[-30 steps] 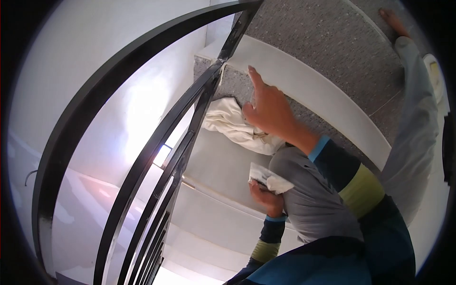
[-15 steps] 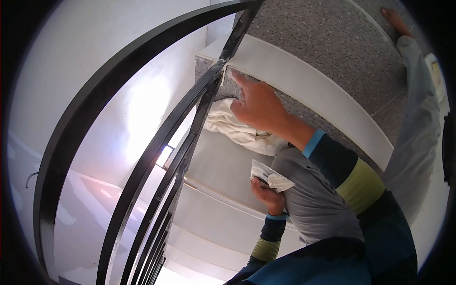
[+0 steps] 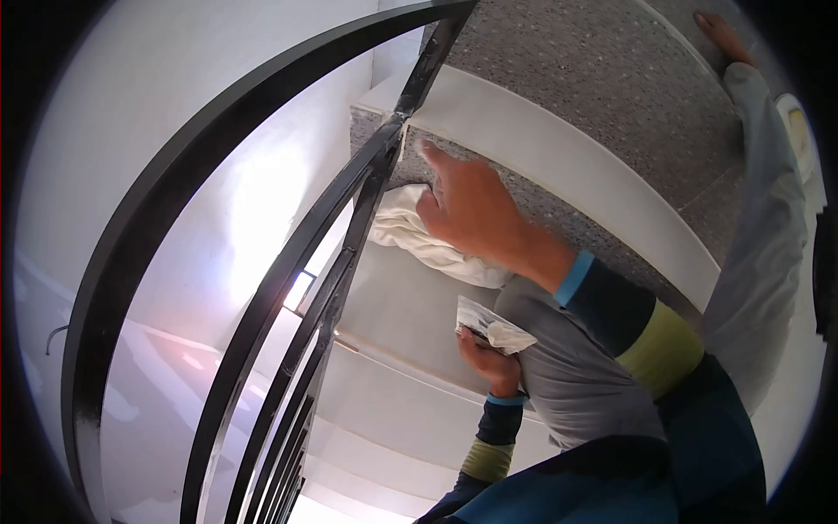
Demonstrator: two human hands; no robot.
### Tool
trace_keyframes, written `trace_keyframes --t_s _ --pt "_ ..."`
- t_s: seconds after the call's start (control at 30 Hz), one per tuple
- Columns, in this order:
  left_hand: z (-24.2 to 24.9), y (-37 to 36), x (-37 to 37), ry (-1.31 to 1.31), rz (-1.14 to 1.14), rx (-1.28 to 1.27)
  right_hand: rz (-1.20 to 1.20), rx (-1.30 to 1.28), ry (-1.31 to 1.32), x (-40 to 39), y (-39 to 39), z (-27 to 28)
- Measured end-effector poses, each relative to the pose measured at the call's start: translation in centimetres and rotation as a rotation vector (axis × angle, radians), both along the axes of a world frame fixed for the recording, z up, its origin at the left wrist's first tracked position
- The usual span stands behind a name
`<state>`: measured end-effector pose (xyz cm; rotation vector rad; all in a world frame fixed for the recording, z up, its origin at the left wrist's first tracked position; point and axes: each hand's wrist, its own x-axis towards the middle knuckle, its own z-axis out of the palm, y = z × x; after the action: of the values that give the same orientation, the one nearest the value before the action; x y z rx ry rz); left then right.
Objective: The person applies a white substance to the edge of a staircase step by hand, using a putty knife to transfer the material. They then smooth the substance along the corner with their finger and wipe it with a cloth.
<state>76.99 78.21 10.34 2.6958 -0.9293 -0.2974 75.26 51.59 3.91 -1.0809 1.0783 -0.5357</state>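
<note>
My right hand is in front of the speckled grey stair riser, just under the white step edge. Its index finger is stretched out, with a whitish smear on the tip, and the thumb stands apart; the other fingers curl in. It holds nothing. Lower down, beside my bent knee, my left hand grips what looks like a putty knife, its flat blade carrying a lump of white paste. The knife's handle is hidden in the hand. A cream cloth lies crumpled on the tread below my right hand.
A black metal railing rises along the left, its post meeting the white step edge near my right fingertip. White stairs descend below. A bare foot rests on the speckled landing at upper right.
My right index fingertip has drawn back a little from the corner by the railing post, slightly down along the riser. The left hand keeps its hold, and the view has shifted slightly.
</note>
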Motion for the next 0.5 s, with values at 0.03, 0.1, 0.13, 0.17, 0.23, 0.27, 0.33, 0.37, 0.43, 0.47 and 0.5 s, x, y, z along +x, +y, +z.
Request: trace_keyframes --t_s 0.03,0.1,0.13,0.17,0.23,0.27,0.33,0.37,0.43,0.47,0.5 --pt "-0.1 0.0 0.0 0.002 0.000 0.001 0.000 0.001 0.002 -0.2 0.6 0.2" --pt "-0.1 0.1 0.2 0.224 0.294 -0.168 0.019 -0.046 0.157 -0.8 1.6 0.4" --pt "0.0 -0.4 0.3 0.224 0.293 -0.169 0.018 -0.047 0.157 -1.1 1.5 0.4" --pt "0.2 -0.9 0.2 0.316 0.429 -0.228 0.070 -0.015 0.232 -1.5 1.4 0.4" --pt "0.3 -1.2 0.2 0.405 0.565 -0.287 0.121 0.017 0.305 -1.9 1.2 0.4" --pt "0.2 -1.1 0.3 0.394 0.551 -0.289 0.151 0.008 0.321 -2.1 1.1 0.3" --pt "0.2 -0.9 0.3 0.382 0.537 -0.289 0.180 0.001 0.336 -2.1 0.8 0.1" --pt "0.2 -1.0 0.3 0.372 0.532 -0.273 0.185 -0.024 0.355 -1.9 0.6 0.1" --pt "0.2 -1.1 0.2 0.363 0.526 -0.256 0.187 -0.049 0.374 -1.5 0.6 0.2" --pt "0.2 -1.1 0.2 0.344 0.490 -0.243 0.268 -0.099 0.419 -1.0 1.0 0.2" --pt "0.2 -1.2 0.2 0.326 0.453 -0.231 0.348 -0.149 0.463 -0.7 1.2 0.2"
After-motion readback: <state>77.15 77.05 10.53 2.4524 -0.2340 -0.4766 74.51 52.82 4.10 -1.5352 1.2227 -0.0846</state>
